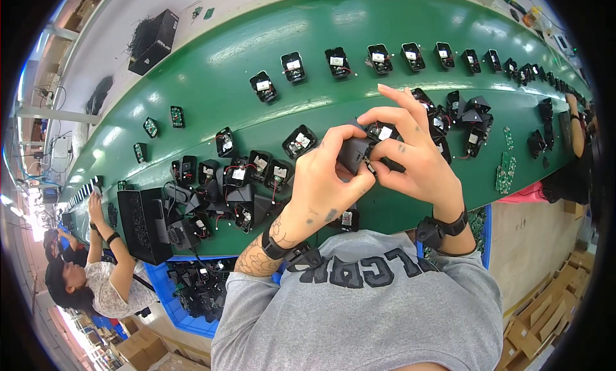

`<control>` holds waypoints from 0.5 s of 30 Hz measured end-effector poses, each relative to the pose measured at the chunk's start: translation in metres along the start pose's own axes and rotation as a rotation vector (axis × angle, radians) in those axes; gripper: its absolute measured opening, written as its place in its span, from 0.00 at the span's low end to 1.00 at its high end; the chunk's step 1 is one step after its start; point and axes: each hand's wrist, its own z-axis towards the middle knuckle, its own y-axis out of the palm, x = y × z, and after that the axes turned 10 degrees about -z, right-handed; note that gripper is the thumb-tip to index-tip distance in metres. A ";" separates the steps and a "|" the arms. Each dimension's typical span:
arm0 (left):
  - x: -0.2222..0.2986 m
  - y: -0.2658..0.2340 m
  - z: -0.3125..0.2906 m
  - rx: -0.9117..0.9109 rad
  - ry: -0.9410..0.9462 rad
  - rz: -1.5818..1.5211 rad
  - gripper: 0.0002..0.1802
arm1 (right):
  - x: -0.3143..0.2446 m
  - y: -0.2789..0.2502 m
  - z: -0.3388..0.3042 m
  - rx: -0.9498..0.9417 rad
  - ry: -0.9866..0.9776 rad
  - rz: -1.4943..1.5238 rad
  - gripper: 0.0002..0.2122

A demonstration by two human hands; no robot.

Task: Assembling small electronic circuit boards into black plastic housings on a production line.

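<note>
Above the near part of the green workbench, I hold a small black plastic housing [352,155] between both hands. My left hand [327,175] grips it from the left, with index finger and thumb around its body. The thumb and index finger of my right hand [414,154] pinch at its right side, by a small light-coloured part there too small to name; the other right fingers are raised. Just behind my hands lie open black housings with wires, and one more housing [299,140] sits left of them.
A pile of black housings [240,178] lies left on the bench [212,69], beside a black box [138,226]. A row of open housings [336,62] runs along the back. Green circuit boards [505,172] lie right. Blue bins [186,316] stand below. A co-worker [106,275] works at left.
</note>
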 end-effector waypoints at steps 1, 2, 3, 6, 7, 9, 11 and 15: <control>-0.001 0.001 0.000 0.002 0.009 0.006 0.22 | 0.001 0.000 0.000 0.000 0.001 0.000 0.10; -0.001 0.001 0.000 0.000 0.009 0.006 0.22 | 0.001 0.000 0.000 -0.005 0.001 -0.002 0.10; -0.001 0.001 0.000 -0.002 0.014 0.025 0.22 | 0.002 -0.001 0.000 -0.010 0.001 -0.003 0.10; -0.004 0.004 -0.001 0.006 0.082 0.105 0.22 | 0.000 -0.002 0.002 -0.045 0.018 -0.012 0.09; -0.005 0.005 -0.001 0.016 0.146 0.164 0.22 | -0.001 -0.003 0.002 -0.044 0.019 -0.011 0.09; -0.002 0.004 -0.002 0.022 0.145 0.187 0.22 | -0.005 -0.004 0.002 -0.037 0.045 -0.069 0.08; 0.000 0.003 -0.001 0.028 0.147 0.210 0.22 | -0.009 -0.001 0.001 -0.018 0.062 -0.059 0.08; -0.003 0.006 -0.005 0.067 0.140 0.144 0.22 | -0.009 0.005 -0.005 0.022 0.116 -0.013 0.07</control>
